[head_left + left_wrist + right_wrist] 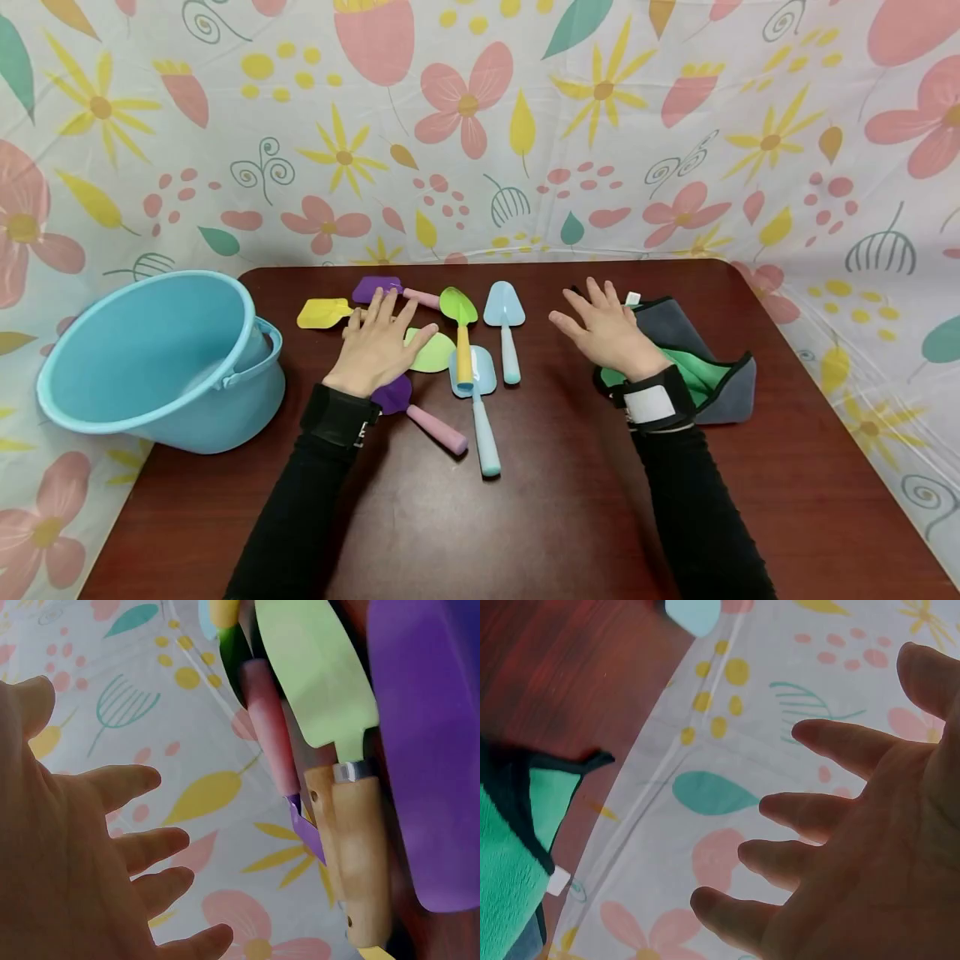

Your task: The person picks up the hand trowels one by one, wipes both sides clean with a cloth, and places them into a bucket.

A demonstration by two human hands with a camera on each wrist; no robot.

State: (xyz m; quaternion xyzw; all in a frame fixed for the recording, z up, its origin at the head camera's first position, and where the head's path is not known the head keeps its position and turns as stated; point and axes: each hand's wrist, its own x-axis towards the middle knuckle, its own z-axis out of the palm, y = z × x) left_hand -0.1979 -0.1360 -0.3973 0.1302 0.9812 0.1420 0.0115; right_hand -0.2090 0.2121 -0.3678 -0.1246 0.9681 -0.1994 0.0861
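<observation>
My left hand (378, 346), fingers spread, is held over a group of toy garden trowels and grips nothing. Around it lie a yellow trowel (322, 313), a purple one (378, 288) with a pink handle, a second purple one (393, 395) and a light green one (432, 352), whose wooden handle (361, 855) shows in the left wrist view. A green trowel (458, 307) with a yellow handle overlaps a light blue trowel (486, 437). Another light blue trowel (504, 305) lies apart. My right hand (611, 332), also spread and holding nothing, is above the left side of a folded grey-and-green cloth (731, 396).
A light blue bucket (247, 392) stands at the table's left, its handle (258, 371) hanging on the right side. Behind the brown table (555, 508) hangs a flower-patterned sheet (465, 192). A small white tag (632, 298) sticks out at the cloth's far edge.
</observation>
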